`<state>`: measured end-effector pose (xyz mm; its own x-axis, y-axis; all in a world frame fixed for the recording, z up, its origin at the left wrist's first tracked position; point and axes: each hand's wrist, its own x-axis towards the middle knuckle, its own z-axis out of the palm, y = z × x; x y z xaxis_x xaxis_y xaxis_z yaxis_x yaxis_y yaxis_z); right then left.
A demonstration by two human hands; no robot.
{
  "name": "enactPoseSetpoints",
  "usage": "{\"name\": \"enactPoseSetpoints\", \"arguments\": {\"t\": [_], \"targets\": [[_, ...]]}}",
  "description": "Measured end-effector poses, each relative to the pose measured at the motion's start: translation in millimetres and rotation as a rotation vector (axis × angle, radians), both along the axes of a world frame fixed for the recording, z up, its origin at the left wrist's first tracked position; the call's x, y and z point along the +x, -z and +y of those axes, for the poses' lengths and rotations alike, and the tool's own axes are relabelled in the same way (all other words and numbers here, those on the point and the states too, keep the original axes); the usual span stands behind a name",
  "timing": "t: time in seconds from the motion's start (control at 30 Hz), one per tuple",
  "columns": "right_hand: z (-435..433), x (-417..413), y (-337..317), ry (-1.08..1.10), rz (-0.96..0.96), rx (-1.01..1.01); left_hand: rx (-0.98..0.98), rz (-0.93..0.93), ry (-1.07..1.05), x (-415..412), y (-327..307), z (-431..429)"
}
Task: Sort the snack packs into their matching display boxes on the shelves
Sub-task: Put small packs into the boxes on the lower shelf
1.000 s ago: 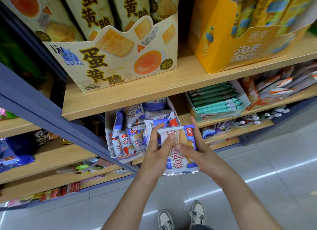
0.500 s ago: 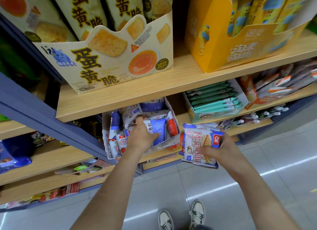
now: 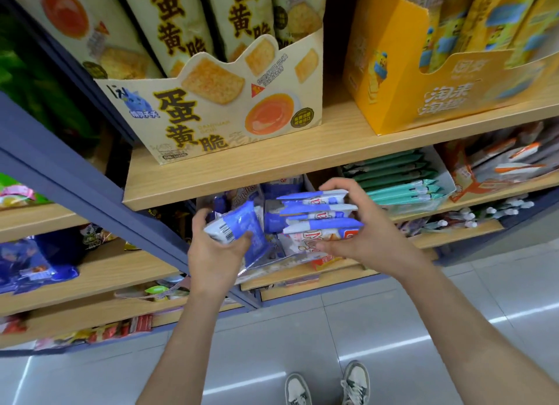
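Fingers (image 3: pixel 198 220) of the left hand (image 3: pixel 214 253) curl round one blue-and-white pack (image 3: pixel 233 223), raised from the display box (image 3: pixel 266 265) it was reaching into. The right hand (image 3: pixel 363 235) clamps a three-pack stack (image 3: pixel 314 214), moved from beside the shelf (image 3: pixel 302 276) to over the box.

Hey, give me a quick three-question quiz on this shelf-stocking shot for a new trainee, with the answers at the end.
1. True or false: the left hand is empty.
2. What does the right hand grip? A) a stack of blue-and-white packs B) one green pack C) a yellow box
3. Fill in: the box of teal packs sits to the ____ of both hands.
Key: 1 false, it holds a barcoded blue pack; 2 A; 3 right.
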<state>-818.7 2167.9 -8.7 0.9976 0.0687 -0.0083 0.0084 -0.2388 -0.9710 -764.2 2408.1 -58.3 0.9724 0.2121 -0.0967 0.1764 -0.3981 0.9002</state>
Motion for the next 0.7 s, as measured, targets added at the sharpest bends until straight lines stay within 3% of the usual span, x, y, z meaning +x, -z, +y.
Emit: {"name": "enactPoseSetpoints", "arguments": {"t": [0.17,0.23,0.47,0.6,0.7], "targets": [[33.4,35.9,22.7,-0.162,-0.098,-0.196,0.020,-0.054,-0.059,-13.9,-1.7,5.2],[35.6,47.4,36.8,-0.233,-0.103,-0.268,0.075,-0.050,0.008,-14.0,-2.1,7.1],[13.5,84.2,42.6,-0.441,0.260,-0.267,0.263,0.152,0.466,25.0,-9.5,10.9],[13.1,103.0,41.4,-0.518,0.320,-0.365,0.199,0.293,0.554,45.1,-16.2,6.9],[12.2,106.3,43.6,-0.448,0.342,-0.534,0.263,0.386,0.647,54.7,-20.0,5.3]]}}
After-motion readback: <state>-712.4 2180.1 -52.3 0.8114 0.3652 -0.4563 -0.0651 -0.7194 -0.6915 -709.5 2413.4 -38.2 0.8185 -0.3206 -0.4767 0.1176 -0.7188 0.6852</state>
